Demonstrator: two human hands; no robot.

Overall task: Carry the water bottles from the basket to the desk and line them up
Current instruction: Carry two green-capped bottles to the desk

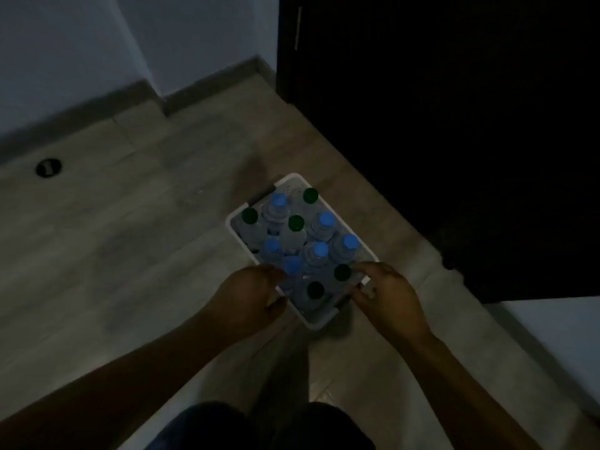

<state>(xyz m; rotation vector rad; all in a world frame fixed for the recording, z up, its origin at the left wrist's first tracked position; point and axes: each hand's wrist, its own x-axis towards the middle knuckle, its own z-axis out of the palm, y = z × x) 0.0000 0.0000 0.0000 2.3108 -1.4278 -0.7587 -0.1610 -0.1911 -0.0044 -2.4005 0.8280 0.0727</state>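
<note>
A white rectangular plastic basket [234,219] stands on the pale wood-look tiled floor [130,238], just beside the foot of a tall dark cabinet [438,125] that fills the far right. The light is dim. Clear plastic water bottles stand upright and packed close inside the basket: six with blue caps [326,219] and five with dark green caps [296,222]. None has left it.

Both hands are at the basket's near end. The left hand [250,293] lies against the near left side, its fingers curled in toward a blue-capped bottle [292,264] and its thumb low by the rim; I cannot tell whether it grips the bottle, the rim or nothing. The right hand [386,297] covers the near right corner, its fingers bent, their tips next to a green-capped bottle [342,272]; its hold is just as unclear.

A small round black fitting [48,167] sits in the floor near the far left wall [65,43]. A white flat surface [552,336] shows at the right edge.
</note>
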